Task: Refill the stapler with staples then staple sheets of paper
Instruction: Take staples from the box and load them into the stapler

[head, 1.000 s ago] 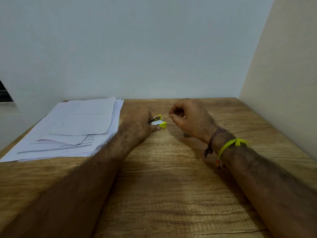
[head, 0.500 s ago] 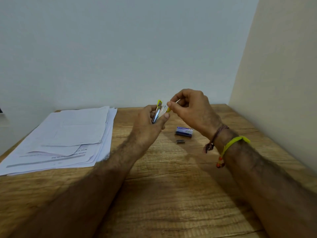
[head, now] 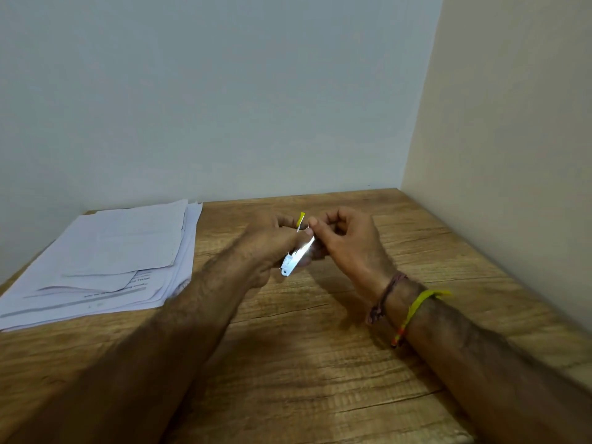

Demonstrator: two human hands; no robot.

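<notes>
Metal stapler (head: 296, 256) gripped in left hand (head: 267, 248), long axis 7-to-1 o'clock; right hand (head: 344, 243) fingertips (head: 312, 223) pinching at yellow top end, 1 o'clock.

Both forearms reach in over the table, hands meeting at the middle. Left hand (head: 269, 245) is raised, fingers curled round the stapler (head: 296, 254), gripping it. Right hand (head: 349, 241) sits just beside it, thumb and forefinger pinched together at the stapler's top end, the other fingers curled. Cord bands circle the right wrist.
</notes>
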